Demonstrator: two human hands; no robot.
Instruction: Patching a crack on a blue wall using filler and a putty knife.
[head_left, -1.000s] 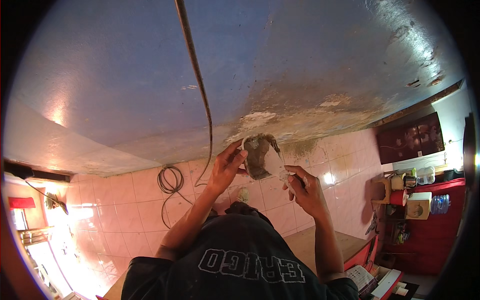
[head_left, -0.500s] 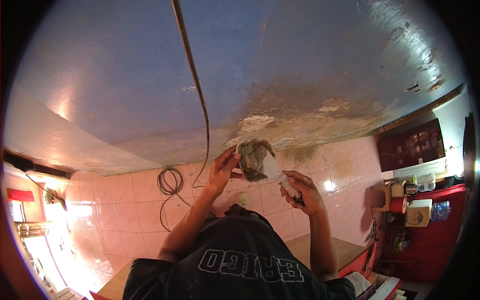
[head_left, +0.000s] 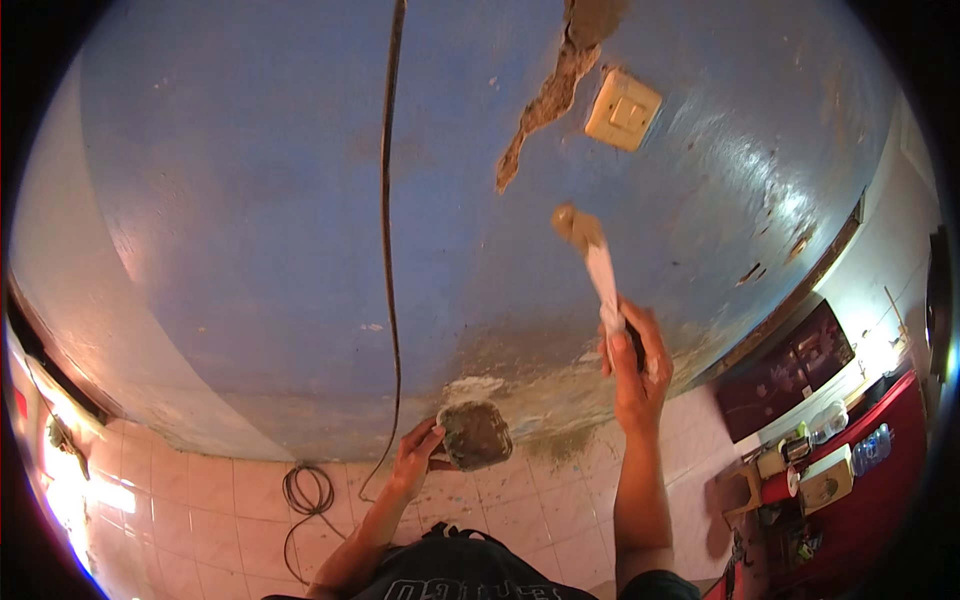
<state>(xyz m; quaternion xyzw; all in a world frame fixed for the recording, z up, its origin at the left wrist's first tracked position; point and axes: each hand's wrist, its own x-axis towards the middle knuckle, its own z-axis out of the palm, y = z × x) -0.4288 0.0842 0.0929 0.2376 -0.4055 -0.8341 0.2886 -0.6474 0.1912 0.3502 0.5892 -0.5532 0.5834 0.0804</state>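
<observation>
My left hand (head_left: pixel 415 458) grips a small square tub (head_left: pixel 505 447) by its left side, with grey-brown paste spread inside. Raised in front of the wall, my right hand (head_left: pixel 637 365) is closed round the handle of a putty knife (head_left: pixel 601 272). A lump of wet brown paste (head_left: pixel 577 226) sits on the blade's tip. The tip lies below a long, jagged crack (head_left: pixel 545 105) in the blue wall (head_left: pixel 290 200) and below a cream light switch (head_left: pixel 625 110). Whether the blade touches the wall, I cannot tell.
A dark cable (head_left: pixel 388 200) hangs down the wall; a coil (head_left: pixel 308 490) lies on the pink tiled floor (head_left: pixel 215 488). The lower wall has a stained, peeling patch (head_left: pixel 530 355). At right are a dark cabinet (head_left: pixel 785 370), a water bottle (head_left: pixel 872 448) and containers.
My right hand has lifted the putty knife out of the tub and up toward the crack, now with paste on it. The view has tilted up, bringing the switch and crack into sight.
</observation>
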